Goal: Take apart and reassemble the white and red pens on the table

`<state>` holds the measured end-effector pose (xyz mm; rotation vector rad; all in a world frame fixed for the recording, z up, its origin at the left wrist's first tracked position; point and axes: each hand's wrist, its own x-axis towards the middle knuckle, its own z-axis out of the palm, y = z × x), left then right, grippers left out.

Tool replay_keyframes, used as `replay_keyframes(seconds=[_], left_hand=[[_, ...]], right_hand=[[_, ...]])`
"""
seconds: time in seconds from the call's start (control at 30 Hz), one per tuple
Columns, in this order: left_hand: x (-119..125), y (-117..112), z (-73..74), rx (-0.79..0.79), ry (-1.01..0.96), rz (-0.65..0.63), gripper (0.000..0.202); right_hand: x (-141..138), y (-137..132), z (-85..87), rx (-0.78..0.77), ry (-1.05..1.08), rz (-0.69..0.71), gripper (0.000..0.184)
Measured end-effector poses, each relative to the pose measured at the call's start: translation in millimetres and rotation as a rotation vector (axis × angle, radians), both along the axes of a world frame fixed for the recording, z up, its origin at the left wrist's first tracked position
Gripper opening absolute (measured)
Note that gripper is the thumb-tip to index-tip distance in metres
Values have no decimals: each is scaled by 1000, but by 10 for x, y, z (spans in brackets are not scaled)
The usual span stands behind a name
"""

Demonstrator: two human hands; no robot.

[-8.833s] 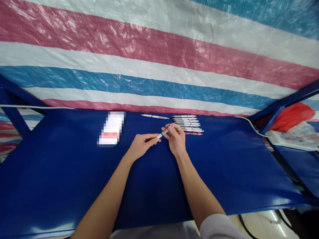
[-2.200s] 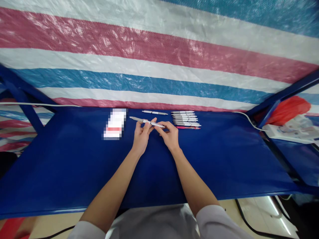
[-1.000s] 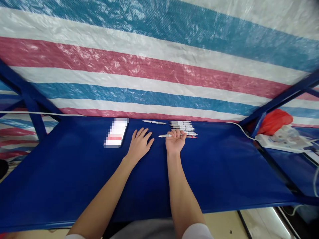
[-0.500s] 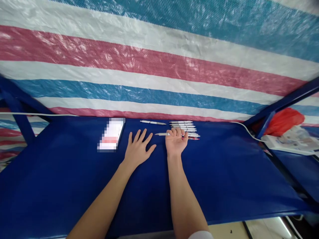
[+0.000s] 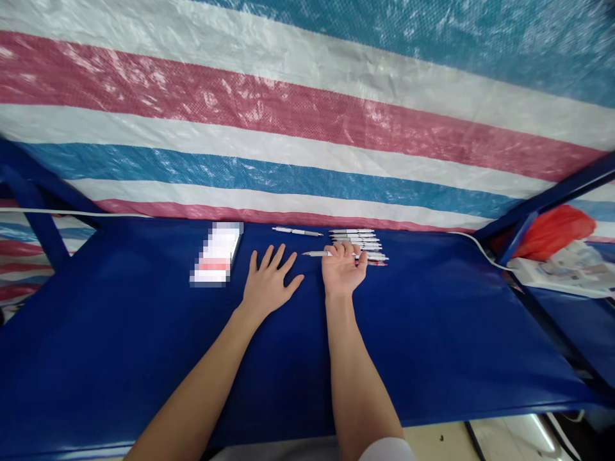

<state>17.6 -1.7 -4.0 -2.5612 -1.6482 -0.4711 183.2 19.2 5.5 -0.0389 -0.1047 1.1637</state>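
My left hand (image 5: pixel 269 282) lies palm down on the blue tabletop with its fingers spread, and nothing is in it. To its right, my right hand (image 5: pixel 344 267) is turned palm up, its fingers curled over a white pen (image 5: pixel 313 254). The pen's grey tip sticks out to the left, towards my left hand; its middle is hidden by the fingers. Just behind and beside the right hand lie several white pens (image 5: pixel 355 239) in a stacked row, with a red-marked pen (image 5: pixel 378 263) nearest me. One separate white pen (image 5: pixel 298 231) lies farther back, between the two hands.
A phone-like slab with a blurred screen (image 5: pixel 216 253) lies left of my left hand. Behind the blue table (image 5: pixel 432 339) hangs a striped plastic sheet (image 5: pixel 288 147). Blue frame posts stand at both sides. At right are a white cable (image 5: pixel 473 242) and a red bag (image 5: pixel 552 234).
The view has shifted slightly, so the table's contents sit a little higher and farther right. Both hands keep nearly the same pose and place among the pens.
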Motion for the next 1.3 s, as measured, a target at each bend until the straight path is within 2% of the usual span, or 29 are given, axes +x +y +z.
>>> replay_keyframes(seconds=[0.33,0.53,0.8,1.3], left_hand=[[9,-10,22,-3,4,7,54],[11,-14,19,-10,20,21,54],[23,-23,20,-22,-15,19,54],[5,-16,-21,29,-20,8,53]], right_hand=[[-7,4,-13,13,28,11,23],[-7,-2,0,-19,-35,-8,24],[-10,-6,-10,5,25,28,27],[-9,10,-30,-86,-105,-45,23]])
